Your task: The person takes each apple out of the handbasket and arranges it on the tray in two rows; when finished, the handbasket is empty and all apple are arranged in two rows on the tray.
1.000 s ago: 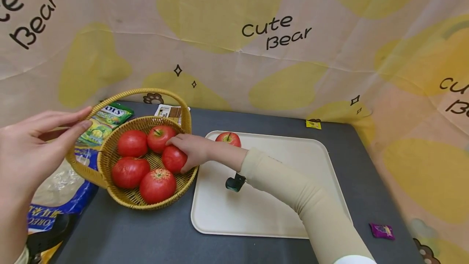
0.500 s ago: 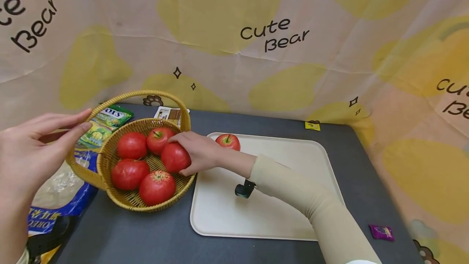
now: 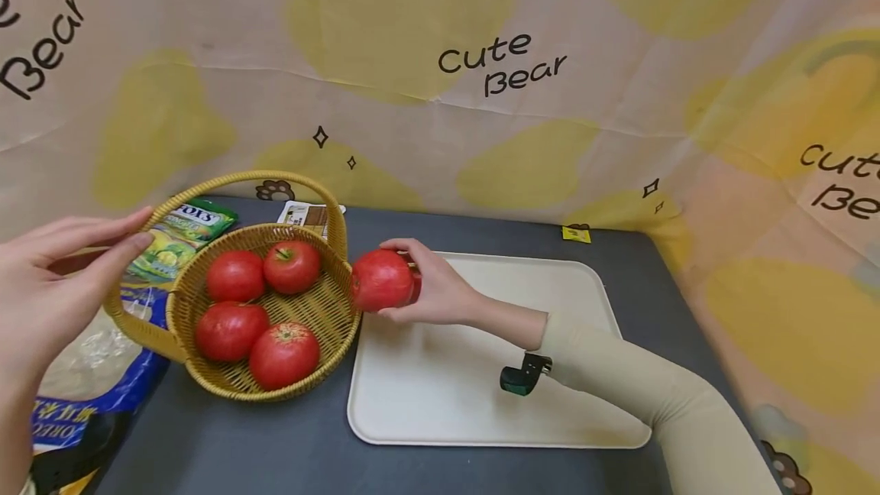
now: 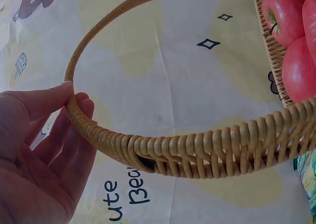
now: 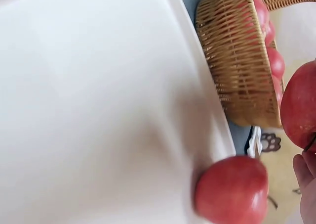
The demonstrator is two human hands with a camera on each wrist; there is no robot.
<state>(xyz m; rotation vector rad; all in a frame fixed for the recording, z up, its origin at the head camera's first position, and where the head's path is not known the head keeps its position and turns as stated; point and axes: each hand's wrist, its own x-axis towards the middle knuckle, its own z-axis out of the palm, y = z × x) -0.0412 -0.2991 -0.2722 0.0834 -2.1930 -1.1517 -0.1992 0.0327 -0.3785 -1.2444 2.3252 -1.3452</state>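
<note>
My left hand [image 3: 65,273] pinches the handle [image 3: 247,176] of a woven yellow basket [image 3: 328,310] between thumb and fingertips. In the left wrist view the thumb lies on one side of the handle and fingers on the other. Several red apples, one with its stem upward [image 3: 292,266], lie inside the basket. My right hand [image 3: 443,289] grips another red apple [image 3: 381,280] just above the basket's right rim, over the edge of a white tray [image 3: 474,396]. On the tray sits one apple [image 5: 231,190], clear in the right wrist view but mostly hidden behind my hand in the head view.
Behind and left of the basket lie a green candy bag [image 3: 172,247] and a blue and clear plastic bag [image 3: 96,361]. A brown and white packet [image 3: 305,216] is behind it. A small yellow packet [image 3: 576,234] lies near the back edge of the grey table [image 3: 227,441].
My right hand has lifted the apple out of the basket and moved right with it, toward the tray. My left hand keeps hold of the handle.
</note>
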